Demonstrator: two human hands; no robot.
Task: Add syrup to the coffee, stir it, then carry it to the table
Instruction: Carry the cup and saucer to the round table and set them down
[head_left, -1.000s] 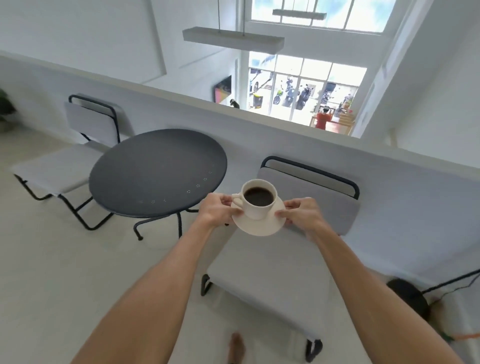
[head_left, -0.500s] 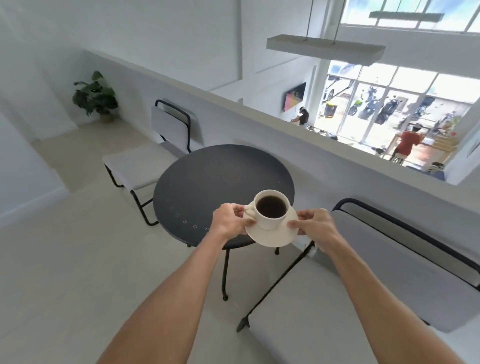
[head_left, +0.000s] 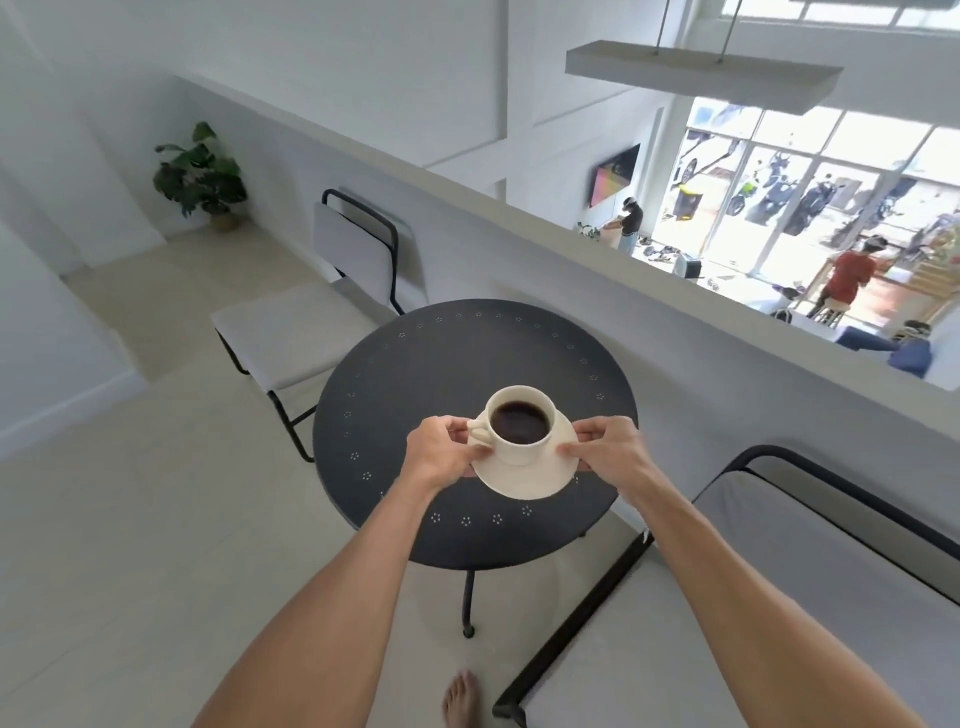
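1. Since half a second before, cup and saucer had come in over the round dark desk (head_left: 447, 364), where earlier they were held at its near edge; the desk itself sat more centrally in view.
2. Bare foot (head_left: 461, 699): one, on the pale floor at the bottom edge, just beside the near chair (head_left: 727, 597).
3. Near chair: grey cushioned seat and back, black tube frame, lower right, close to the desk.
4. Left hand (head_left: 441, 452): closed on the left rim of the saucer (head_left: 524, 475), thumb on top, fingers beneath, next to the cup handle.
5. Right hand (head_left: 608, 449): closed on the right rim of the saucer, thumb on top.
6. Saucer: cream, round, held roughly level above the near half of the desk; whether it touched the surface could not be told.
7. Cup (head_left: 519, 423): cream, upright on the saucer, handle turned to the left, filled with dark coffee (head_left: 519, 422) close to the brim.
8. Desk: black top with a ring of small white flower marks near its edge, on thin black legs.
9. Far chair (head_left: 317, 322): same type, beyond the desk to the left, against the low white wall (head_left: 519, 239).
10. Potted plant (head_left: 200, 176): green, in the far left corner.
11. Beyond the wall: a lower floor with bright windows and several people, too small for detail.
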